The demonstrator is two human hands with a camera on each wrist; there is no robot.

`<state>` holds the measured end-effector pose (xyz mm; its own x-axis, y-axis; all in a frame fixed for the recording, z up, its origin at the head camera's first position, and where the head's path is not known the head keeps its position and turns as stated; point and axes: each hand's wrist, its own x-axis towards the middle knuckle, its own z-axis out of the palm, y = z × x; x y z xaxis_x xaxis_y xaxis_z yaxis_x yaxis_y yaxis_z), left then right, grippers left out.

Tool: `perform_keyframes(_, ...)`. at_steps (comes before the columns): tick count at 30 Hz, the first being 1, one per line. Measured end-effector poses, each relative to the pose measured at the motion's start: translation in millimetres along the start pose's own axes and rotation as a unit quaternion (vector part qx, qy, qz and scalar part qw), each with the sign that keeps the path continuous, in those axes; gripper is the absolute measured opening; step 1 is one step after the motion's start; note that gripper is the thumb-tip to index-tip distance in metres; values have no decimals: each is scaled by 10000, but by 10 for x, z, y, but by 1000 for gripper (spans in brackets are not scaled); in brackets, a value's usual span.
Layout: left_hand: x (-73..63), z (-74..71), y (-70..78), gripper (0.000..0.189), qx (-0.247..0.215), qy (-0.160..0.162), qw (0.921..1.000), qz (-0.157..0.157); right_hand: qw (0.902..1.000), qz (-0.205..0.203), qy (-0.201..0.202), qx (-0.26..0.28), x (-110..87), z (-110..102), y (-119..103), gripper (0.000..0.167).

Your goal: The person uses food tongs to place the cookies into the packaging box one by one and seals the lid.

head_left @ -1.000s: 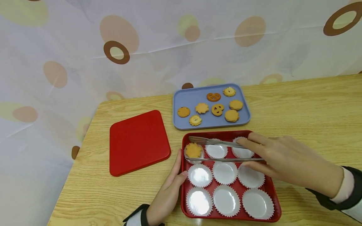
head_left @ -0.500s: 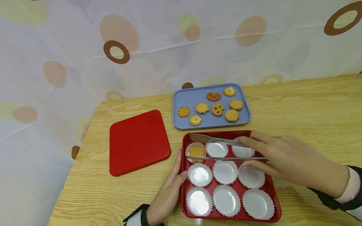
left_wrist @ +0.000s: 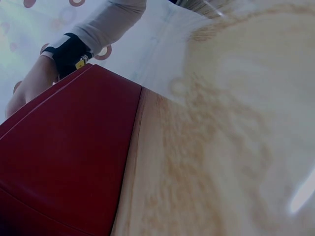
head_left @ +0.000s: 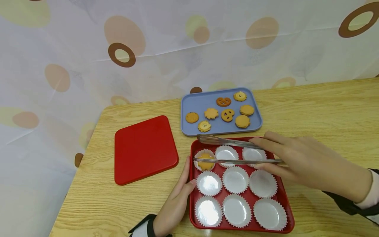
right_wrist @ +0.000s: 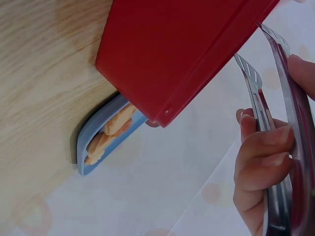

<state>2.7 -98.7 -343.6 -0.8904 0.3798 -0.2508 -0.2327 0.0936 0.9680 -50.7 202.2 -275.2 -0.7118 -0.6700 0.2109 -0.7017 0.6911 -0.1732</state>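
My right hand (head_left: 308, 164) holds metal tongs (head_left: 231, 142) by their arms, with the jaws apart over the back row of a red box (head_left: 284, 227). A star-shaped cookie (head_left: 206, 162) lies in the back left paper cup (head_left: 204, 168), under one arm of the tongs. The other paper cups (head_left: 236, 179) show white bottoms. In the right wrist view, the slotted tong tips (right_wrist: 251, 73) have nothing between them. My left hand (head_left: 175, 204) rests against the box's left side, thumb at the rim, fingers extended. The left wrist view shows the box wall (left_wrist: 74, 147), and that hand is out of sight there.
Behind the box lies a blue tray (head_left: 189, 98) with several cookies, among them a pretzel-shaped one (head_left: 223, 101). A red lid (head_left: 145, 149) lies flat on the wooden table (head_left: 94, 200) to the left. A patterned cloth (head_left: 165, 49) hangs behind the table.
The tongs have let go of the star-shaped cookie, which settled into the back left cup. My right hand has raised and widened them slightly. The left hand has stayed put.
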Motion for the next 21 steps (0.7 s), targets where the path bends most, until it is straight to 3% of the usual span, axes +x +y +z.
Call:
perform_keyframes(11, 4, 2, 9, 63, -29, -33, 10000, 39, 9987, -163, 477, -38, 125, -38, 109, 53)
perform_keyframes(15, 0, 4, 7, 64, -32, -6, 10000, 25, 9975, -250, 663, -75, 179, -7, 193, 61)
perform_keyframes(21, -6, 3, 3, 64, -44, -8, 10000, -17, 9980, -161, 616, -45, 271, 12, 291, 53)
